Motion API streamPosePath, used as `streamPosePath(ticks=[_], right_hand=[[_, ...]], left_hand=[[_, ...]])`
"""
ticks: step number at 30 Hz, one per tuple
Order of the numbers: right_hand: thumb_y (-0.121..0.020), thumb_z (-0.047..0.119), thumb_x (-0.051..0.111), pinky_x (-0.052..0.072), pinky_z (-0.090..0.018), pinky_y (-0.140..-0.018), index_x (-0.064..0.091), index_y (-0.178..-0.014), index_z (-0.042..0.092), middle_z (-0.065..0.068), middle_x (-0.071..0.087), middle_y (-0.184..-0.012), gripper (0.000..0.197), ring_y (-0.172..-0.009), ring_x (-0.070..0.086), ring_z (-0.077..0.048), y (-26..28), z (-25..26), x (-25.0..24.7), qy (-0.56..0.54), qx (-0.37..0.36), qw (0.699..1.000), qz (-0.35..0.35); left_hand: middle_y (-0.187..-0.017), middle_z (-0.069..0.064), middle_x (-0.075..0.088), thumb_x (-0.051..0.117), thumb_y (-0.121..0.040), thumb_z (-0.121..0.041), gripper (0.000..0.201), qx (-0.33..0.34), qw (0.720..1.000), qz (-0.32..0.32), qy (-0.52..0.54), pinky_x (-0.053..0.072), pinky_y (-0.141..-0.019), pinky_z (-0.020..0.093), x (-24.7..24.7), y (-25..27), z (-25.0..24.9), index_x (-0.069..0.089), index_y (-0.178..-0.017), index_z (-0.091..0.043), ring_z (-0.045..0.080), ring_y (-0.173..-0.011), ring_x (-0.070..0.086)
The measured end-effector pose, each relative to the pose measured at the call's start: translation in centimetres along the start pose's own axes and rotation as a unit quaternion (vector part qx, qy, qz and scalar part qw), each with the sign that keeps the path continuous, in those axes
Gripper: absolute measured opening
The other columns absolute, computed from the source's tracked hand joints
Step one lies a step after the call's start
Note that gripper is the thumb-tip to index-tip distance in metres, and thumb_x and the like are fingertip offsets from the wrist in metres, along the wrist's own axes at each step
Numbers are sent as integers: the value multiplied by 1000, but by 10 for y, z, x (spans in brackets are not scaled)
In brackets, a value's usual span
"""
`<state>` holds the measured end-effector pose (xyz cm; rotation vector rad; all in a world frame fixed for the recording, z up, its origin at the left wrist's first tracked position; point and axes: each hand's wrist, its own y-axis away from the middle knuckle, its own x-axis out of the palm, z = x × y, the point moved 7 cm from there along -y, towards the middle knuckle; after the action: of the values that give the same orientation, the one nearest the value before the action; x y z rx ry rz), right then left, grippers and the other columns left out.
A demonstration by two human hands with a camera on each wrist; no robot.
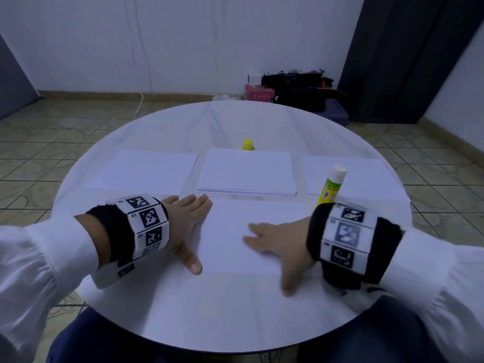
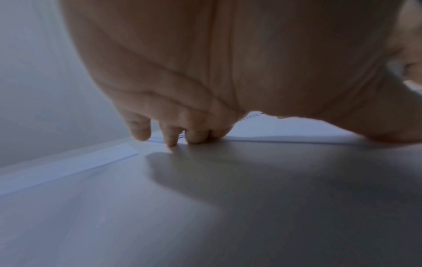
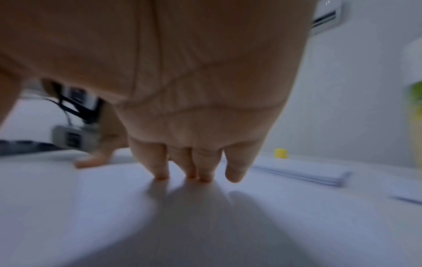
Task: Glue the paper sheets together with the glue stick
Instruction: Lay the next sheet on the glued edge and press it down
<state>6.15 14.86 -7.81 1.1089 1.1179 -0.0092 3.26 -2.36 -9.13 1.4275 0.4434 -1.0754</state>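
Note:
A white sheet (image 1: 235,231) lies on the round white table (image 1: 209,310) in front of me. My left hand (image 1: 188,221) lies flat at the sheet's left edge, fingers straight, thumb spread toward me. My right hand (image 1: 272,239) presses flat on the sheet's right half, its fingertips (image 3: 200,178) on the paper. The uncapped glue stick (image 1: 331,186), yellow-green with a white tip, stands upright just beyond my right wrist. Its yellow cap (image 1: 247,144) stands behind the stack of sheets (image 1: 247,172) in the middle. In the left wrist view my fingertips (image 2: 194,138) touch the table beside the sheet's edge (image 2: 285,139).
A single sheet (image 1: 146,170) lies at the far left and another sheet (image 1: 366,176) at the far right, under the glue stick. Beyond the table, bags and boxes (image 1: 293,90) sit on the tiled floor by the wall.

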Motion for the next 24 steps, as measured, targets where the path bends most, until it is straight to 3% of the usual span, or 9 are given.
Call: streamPosePath(ticks=[2, 3, 7, 9, 11, 14, 16, 20, 24], right_hand=[[-87, 25, 62, 10, -37, -119, -4, -152, 20, -3, -15, -159, 92, -146, -7, -15, -13, 38, -10, 17, -58, 998, -31], [-91, 23, 56, 10, -36, -118, 0, -153, 19, -3, -11, -159, 84, -146, -3, -17, -20, 54, -15, 28, -78, 995, -54], [-95, 27, 48, 22, -34, -110, 24, -148, 14, -4, 21, -152, 60, -141, 20, -22, -41, 84, -40, 42, -99, 986, -129], [-91, 38, 55, 18, -37, -113, 17, -151, 14, -5, 17, -154, 75, -143, 15, -21, -48, 73, -44, 41, -78, 988, -125], [-83, 51, 63, 6, -37, -117, -1, -152, 13, -6, -2, -160, 102, -146, 0, -19, -50, 47, -42, 22, -38, 993, -112], [-70, 55, 74, -1, -33, -117, -10, -151, 13, -6, -17, -158, 124, -146, -9, -18, -34, -1, -31, -12, 17, 995, -96], [-67, 51, 79, -1, -33, -117, -13, -151, 15, -4, -20, -157, 129, -146, -10, -17, -16, -30, -19, -34, 48, 995, -76], [-63, 51, 81, 0, -34, -117, -20, -148, 16, 0, -25, -156, 137, -145, -14, -14, 10, -71, 6, -53, 107, 992, -30], [-62, 51, 81, 1, -36, -118, -19, -148, 14, -2, -22, -157, 138, -145, -14, -16, 15, -79, 13, -54, 130, 990, -24]], left_hand=[[-159, -2, -19, 61, -48, -88, 150, -14, 1000, -2, -2, -3, -120, 41, 1, 0, 0, -22, -149, -14, 16, -147, -13], [-159, -2, -19, 65, -53, -83, 147, -19, 1000, -5, -6, -3, -120, 41, 1, -1, 0, -23, -148, -14, 16, -147, -13], [-158, 0, -24, 64, -55, -82, 147, -35, 999, -3, -13, -5, -120, 40, 1, -2, -5, -28, -146, -12, 17, -147, -15], [-158, -1, -23, 65, -56, -80, 146, -35, 999, -3, -3, -4, -120, 41, 1, 0, -5, -28, -146, -12, 18, -147, -14], [-159, -2, -18, 68, -53, -80, 148, -28, 999, -19, 13, -3, -120, 40, 0, 1, -2, -24, -148, -13, 17, -147, -13], [-159, -3, -17, 67, -51, -82, 148, -20, 999, -32, 20, -1, -120, 40, 1, 1, 2, -22, -149, -14, 16, -147, -12], [-159, -2, -16, 62, -46, -88, 151, -14, 999, -33, 11, -1, -120, 40, -1, 1, 1, -19, -150, -14, 16, -147, -11], [-160, -3, -10, 38, -13, -97, 169, 3, 999, -37, -18, -1, -119, 36, -4, 0, -1, -11, -151, -13, 17, -147, -11], [-158, -4, 2, 49, -22, -93, 161, 4, 998, -55, -22, 2, -118, 35, -11, 0, -4, 0, -152, -11, 19, -147, -8]])
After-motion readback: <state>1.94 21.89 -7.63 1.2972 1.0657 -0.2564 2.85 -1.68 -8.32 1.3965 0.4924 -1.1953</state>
